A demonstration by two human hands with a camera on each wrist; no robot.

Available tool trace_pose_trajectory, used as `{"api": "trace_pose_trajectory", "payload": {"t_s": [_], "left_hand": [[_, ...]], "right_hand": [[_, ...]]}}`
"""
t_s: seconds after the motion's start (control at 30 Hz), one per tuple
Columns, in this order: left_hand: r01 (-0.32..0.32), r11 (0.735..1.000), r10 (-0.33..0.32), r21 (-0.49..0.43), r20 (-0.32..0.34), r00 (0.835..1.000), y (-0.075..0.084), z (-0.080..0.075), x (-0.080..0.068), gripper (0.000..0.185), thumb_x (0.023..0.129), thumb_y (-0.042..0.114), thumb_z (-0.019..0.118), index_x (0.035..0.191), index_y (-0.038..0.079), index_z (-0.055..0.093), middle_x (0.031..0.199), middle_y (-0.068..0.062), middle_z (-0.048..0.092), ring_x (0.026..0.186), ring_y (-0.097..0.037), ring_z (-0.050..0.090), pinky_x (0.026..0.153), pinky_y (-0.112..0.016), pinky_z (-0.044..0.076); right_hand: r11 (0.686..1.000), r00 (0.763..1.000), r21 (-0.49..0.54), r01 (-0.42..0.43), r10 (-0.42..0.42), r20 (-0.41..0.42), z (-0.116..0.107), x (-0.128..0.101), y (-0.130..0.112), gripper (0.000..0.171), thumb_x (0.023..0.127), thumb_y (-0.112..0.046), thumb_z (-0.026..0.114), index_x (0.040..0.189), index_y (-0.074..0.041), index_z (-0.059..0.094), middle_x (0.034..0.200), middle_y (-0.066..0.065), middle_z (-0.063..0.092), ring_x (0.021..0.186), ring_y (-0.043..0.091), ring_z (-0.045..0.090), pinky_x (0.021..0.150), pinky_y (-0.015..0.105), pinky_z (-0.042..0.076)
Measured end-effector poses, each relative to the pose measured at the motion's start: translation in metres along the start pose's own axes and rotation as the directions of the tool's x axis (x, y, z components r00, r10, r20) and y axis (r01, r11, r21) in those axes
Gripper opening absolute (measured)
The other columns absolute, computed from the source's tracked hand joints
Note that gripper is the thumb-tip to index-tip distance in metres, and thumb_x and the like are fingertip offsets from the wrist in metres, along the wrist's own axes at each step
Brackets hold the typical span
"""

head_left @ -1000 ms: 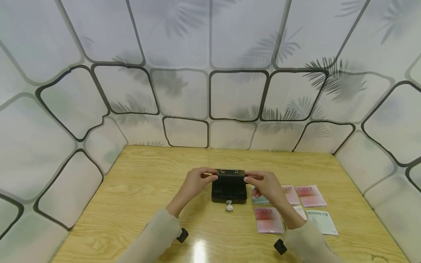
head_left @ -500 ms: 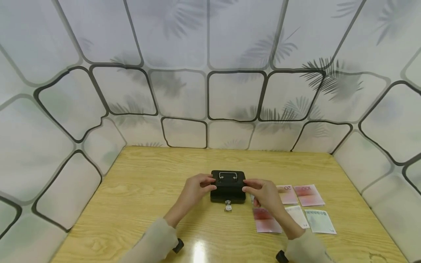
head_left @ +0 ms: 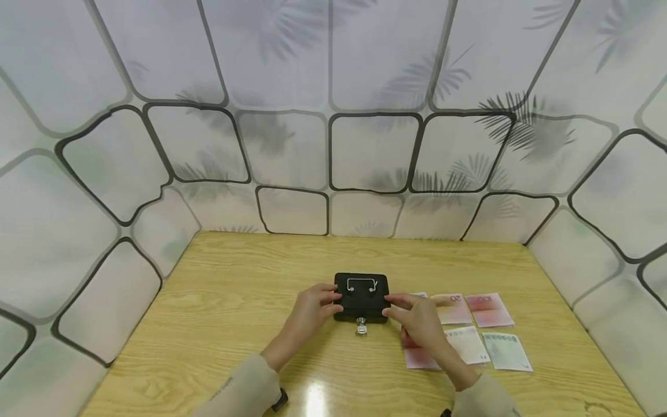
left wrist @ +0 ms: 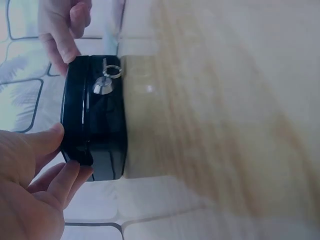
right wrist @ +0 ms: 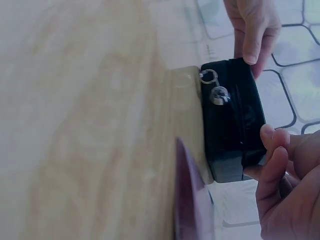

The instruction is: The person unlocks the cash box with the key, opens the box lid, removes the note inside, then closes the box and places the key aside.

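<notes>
A small black cash box (head_left: 362, 307) stands on the wooden table, its lid down over the base. Its top carries a thin metal handle (head_left: 362, 284), lying flat. A key (head_left: 362, 328) with a ring sits in the front lock. At the box's left end, my left hand (head_left: 308, 315) holds the lid, thumb on the edge and fingers against the side (left wrist: 30, 180). My right hand (head_left: 423, 321) holds the lid's right end the same way, seen closer in the right wrist view (right wrist: 295, 185).
Several banknotes lie right of the box, among them a pink one marked 20 (head_left: 452, 310), a pink one marked 100 (head_left: 490, 310) and a pale green one (head_left: 506, 351). My right forearm passes over some of them. Patterned cloth walls (head_left: 292, 208) stand behind and beside the table.
Both hands have brought the cash box lid forward and down, from raised open to lying on the base. The handle now faces up. The banknotes have stayed in place.
</notes>
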State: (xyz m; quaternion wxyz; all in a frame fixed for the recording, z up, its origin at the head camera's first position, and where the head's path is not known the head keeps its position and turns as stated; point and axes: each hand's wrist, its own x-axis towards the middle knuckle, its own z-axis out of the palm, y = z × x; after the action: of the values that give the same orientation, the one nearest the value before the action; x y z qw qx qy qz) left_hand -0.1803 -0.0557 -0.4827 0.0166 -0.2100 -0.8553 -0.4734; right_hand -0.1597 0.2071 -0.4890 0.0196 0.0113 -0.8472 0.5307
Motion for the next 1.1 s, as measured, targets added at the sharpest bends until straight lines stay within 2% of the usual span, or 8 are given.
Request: {"api": "trace_pose_trajectory", "payload": {"t_s": [0.13, 0.33, 0.5, 0.67, 0.83, 0.9, 0.97, 1.1], "left_hand": [[-0.012, 1.000, 0.013, 0.012, -0.013, 1.000, -0.001, 0.002, 0.000, 0.027, 0.091, 0.006, 0.078, 0.113, -0.007, 0.075, 0.132, -0.022, 0.063, 0.110, -0.034, 0.070, 0.086, -0.025, 0.060], [-0.009, 0.999, 0.009, 0.035, -0.003, 1.000, 0.001, 0.004, -0.001, 0.026, 0.091, 0.006, 0.077, 0.114, -0.006, 0.076, 0.141, -0.025, 0.059, 0.114, -0.034, 0.069, 0.087, -0.030, 0.060], [-0.016, 0.996, 0.015, 0.087, 0.008, 1.000, 0.002, 0.005, -0.003, 0.026, 0.093, 0.008, 0.076, 0.117, -0.001, 0.076, 0.146, -0.026, 0.053, 0.122, -0.035, 0.064, 0.089, -0.033, 0.059], [-0.041, 0.992, 0.041, 0.116, 0.005, 0.999, 0.001, 0.005, -0.004, 0.026, 0.093, 0.008, 0.076, 0.118, -0.001, 0.075, 0.146, -0.026, 0.052, 0.119, -0.034, 0.065, 0.088, -0.032, 0.060], [-0.064, 0.991, 0.063, 0.122, 0.018, 0.998, 0.001, 0.004, -0.004, 0.026, 0.094, 0.008, 0.075, 0.118, -0.002, 0.075, 0.146, -0.027, 0.053, 0.117, -0.033, 0.067, 0.089, -0.034, 0.060], [-0.070, 0.989, 0.068, 0.128, 0.020, 0.998, 0.001, 0.004, -0.003, 0.026, 0.094, 0.008, 0.075, 0.118, -0.002, 0.075, 0.146, -0.027, 0.053, 0.118, -0.034, 0.066, 0.090, -0.034, 0.059], [-0.070, 0.988, 0.068, 0.138, 0.020, 0.997, 0.001, 0.003, -0.002, 0.026, 0.094, 0.008, 0.076, 0.118, -0.001, 0.075, 0.145, -0.027, 0.053, 0.119, -0.034, 0.066, 0.090, -0.035, 0.059], [-0.072, 0.986, 0.071, 0.152, 0.012, 0.997, 0.001, 0.003, -0.002, 0.025, 0.093, 0.008, 0.077, 0.116, -0.001, 0.076, 0.144, -0.027, 0.055, 0.120, -0.035, 0.065, 0.092, -0.037, 0.059]], "right_hand": [[1.000, 1.000, -0.025, 0.009, -0.009, 0.004, 0.001, -0.001, 0.001, 0.032, 0.087, -0.012, 0.084, 0.117, -0.005, 0.077, 0.115, 0.019, 0.074, 0.030, 0.014, 0.049, 0.030, 0.023, 0.038], [0.996, 0.999, -0.082, 0.038, -0.037, 0.011, -0.002, -0.002, -0.004, 0.027, 0.087, -0.011, 0.083, 0.113, -0.005, 0.078, 0.104, 0.014, 0.077, 0.030, 0.014, 0.048, 0.032, 0.025, 0.039], [0.998, 1.000, -0.053, 0.021, -0.020, 0.017, 0.000, -0.002, -0.005, 0.022, 0.088, -0.009, 0.082, 0.110, -0.005, 0.079, 0.100, 0.011, 0.078, 0.030, 0.012, 0.046, 0.032, 0.023, 0.037], [1.000, 1.000, -0.011, 0.016, -0.016, -0.008, 0.003, -0.005, -0.006, 0.025, 0.090, -0.010, 0.080, 0.114, -0.004, 0.077, 0.098, 0.011, 0.077, 0.033, 0.012, 0.046, 0.032, 0.022, 0.034], [0.996, 0.992, 0.028, -0.082, 0.084, -0.093, 0.009, -0.019, -0.009, 0.035, 0.095, -0.023, 0.078, 0.116, 0.001, 0.067, 0.093, 0.014, 0.071, 0.045, 0.019, 0.057, 0.037, 0.021, 0.041], [0.988, 0.985, 0.073, -0.135, 0.142, -0.094, 0.014, -0.025, -0.011, 0.037, 0.096, -0.026, 0.076, 0.114, 0.003, 0.061, 0.086, 0.016, 0.066, 0.047, 0.019, 0.059, 0.039, 0.022, 0.046], [0.975, 0.979, 0.127, -0.185, 0.194, -0.063, 0.020, -0.030, -0.014, 0.037, 0.098, -0.026, 0.075, 0.111, 0.004, 0.057, 0.083, 0.014, 0.064, 0.046, 0.018, 0.059, 0.040, 0.024, 0.049], [0.940, 0.964, 0.213, -0.266, 0.254, 0.083, 0.033, -0.038, -0.017, 0.033, 0.101, -0.022, 0.069, 0.108, 0.008, 0.058, 0.074, 0.014, 0.065, 0.043, 0.014, 0.057, 0.039, 0.026, 0.052]]}}
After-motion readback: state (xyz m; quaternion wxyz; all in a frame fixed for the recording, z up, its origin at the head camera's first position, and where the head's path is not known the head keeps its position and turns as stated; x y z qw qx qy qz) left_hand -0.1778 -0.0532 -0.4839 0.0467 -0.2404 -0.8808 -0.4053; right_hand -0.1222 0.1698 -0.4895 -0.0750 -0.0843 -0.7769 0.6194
